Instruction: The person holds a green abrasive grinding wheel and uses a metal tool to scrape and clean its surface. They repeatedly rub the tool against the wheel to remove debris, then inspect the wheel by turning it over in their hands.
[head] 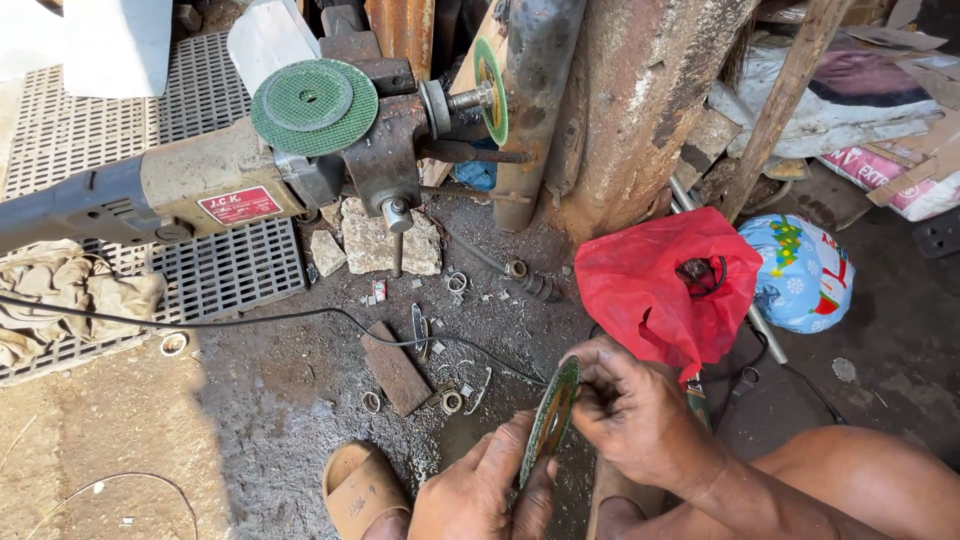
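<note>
— Low at six o'clock, what did both hands have?
— A thin green cutting disc (551, 420), edge-on. The left hand (487, 492) pinched its lower rim with curled fingers; the right hand (632, 415) closed on its upper edge.
— Handled well?
— I'd judge so: gripping the rim, off the gritty faces, suits a brittle wheel.
— Around it?
— A red plastic bag (665, 285) at two o'clock; a scuffed grinder (200, 190) at ten, on rough concrete
</note>
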